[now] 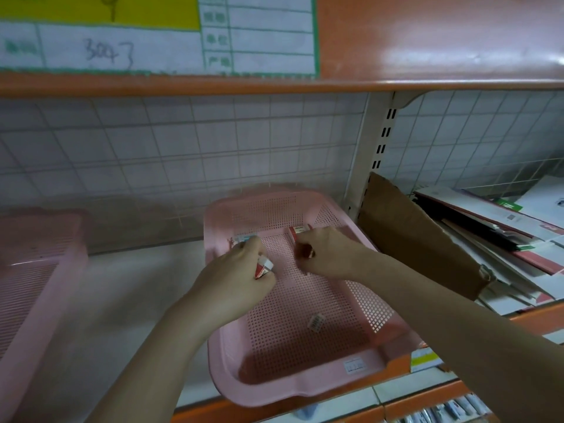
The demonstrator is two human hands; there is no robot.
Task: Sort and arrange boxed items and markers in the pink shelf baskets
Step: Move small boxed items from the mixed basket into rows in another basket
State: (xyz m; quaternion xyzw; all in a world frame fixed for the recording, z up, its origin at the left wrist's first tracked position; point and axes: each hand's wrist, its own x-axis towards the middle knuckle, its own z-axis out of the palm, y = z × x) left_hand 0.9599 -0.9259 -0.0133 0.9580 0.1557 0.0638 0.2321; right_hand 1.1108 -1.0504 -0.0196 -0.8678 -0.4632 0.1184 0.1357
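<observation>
I see the pink basket (293,389) on the shelf (128,300), with both my hands inside it near the back wall. My left hand (235,270) curls round a small red-and-white box (264,267). My right hand (328,251) pinches something red (306,251), too blurred to name. Two more boxes (297,229) lie at the back. I judge them light, stiff cardboard, best held across the long sides.

My left hand (241,267) grips a small red-and-white box (264,267) over the pink perforated plastic basket (305,389) on the shelf; my right hand (328,253) pinches a small red item (306,251) near the far wall.
</observation>
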